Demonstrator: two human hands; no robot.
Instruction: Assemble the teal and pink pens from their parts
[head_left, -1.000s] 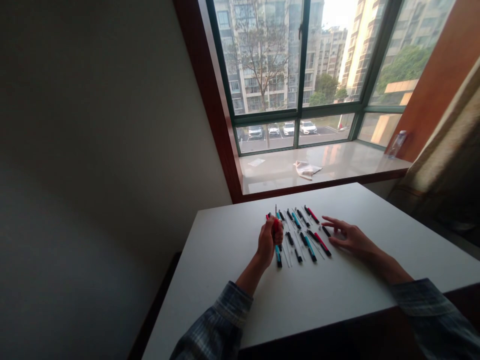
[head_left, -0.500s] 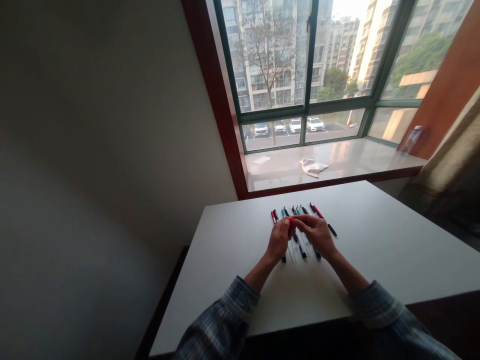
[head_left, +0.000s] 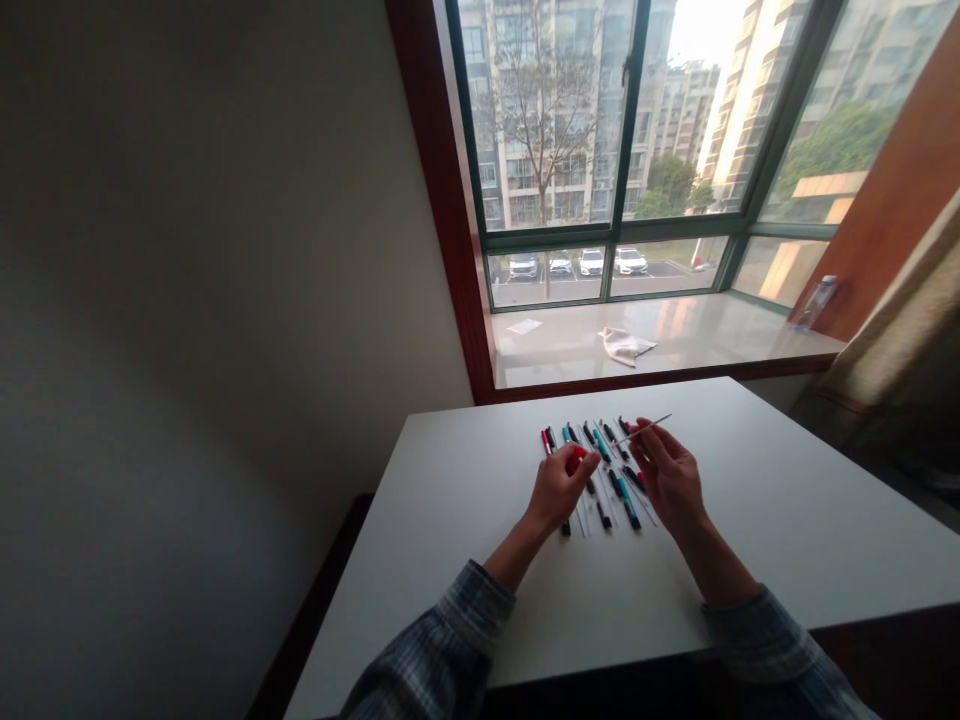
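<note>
My left hand is closed around a red pen part, mostly hidden by the fingers. To its right, my right hand pinches a thin pen refill, which slants up to the right above the table. The two hands are apart. Beneath and between them lie pen parts in rows: a red pen piece at the left, a teal and black piece in the middle, and another teal and black piece nearer to me. Several slim refills lie among them.
The parts rest on a white table. Behind it is a window sill with a crumpled white cloth, a paper and a clear bottle. A wall stands at the left, a curtain at the right.
My hands were together at the red pen part. Now my right hand has moved away to the right with the refill, while my left hand keeps the red part.
</note>
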